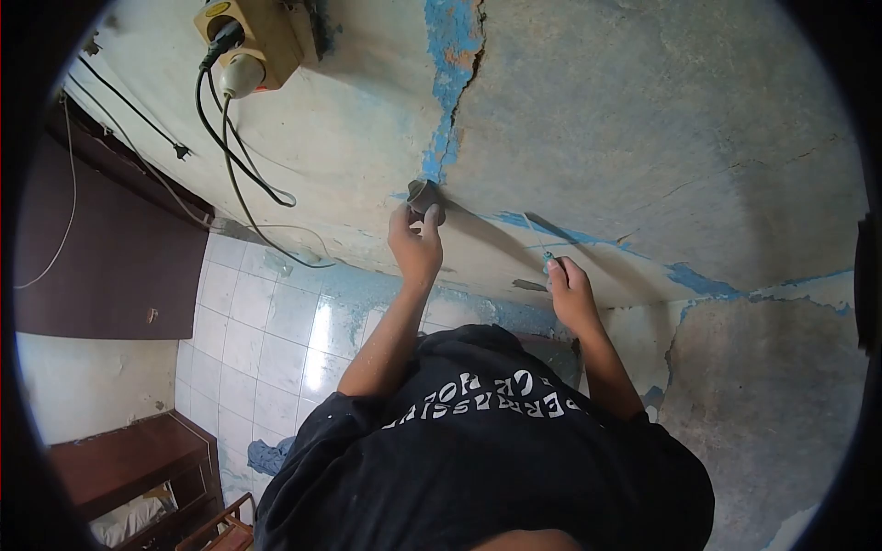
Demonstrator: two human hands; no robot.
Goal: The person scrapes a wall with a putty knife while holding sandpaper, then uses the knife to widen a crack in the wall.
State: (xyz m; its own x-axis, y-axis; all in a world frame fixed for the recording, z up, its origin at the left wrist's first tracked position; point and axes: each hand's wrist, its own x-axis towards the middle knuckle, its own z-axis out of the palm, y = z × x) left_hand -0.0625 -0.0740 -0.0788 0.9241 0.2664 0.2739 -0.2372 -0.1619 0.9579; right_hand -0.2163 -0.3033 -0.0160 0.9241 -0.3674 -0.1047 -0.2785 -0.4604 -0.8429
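Note:
My left hand (416, 250) is closed around a small dark grey cup (425, 197), its fingertips on the lower sides. The cup is held up close to the wall (570, 110), just under a vertical strip of exposed blue paint (450, 83). My right hand (571, 294) grips a screwdriver (537, 233) by its teal handle. Its thin shaft points up and left toward a blue crack line (574, 236) in the wall, and its shadow falls beside it.
A wooden socket box (266, 41) with two plugs hangs upper left, cords (241, 174) dangling from it. Below lies a tiled floor (243, 303). A brown cabinet (129, 459) and a crumpled grey-blue cloth (268, 456) are at lower left.

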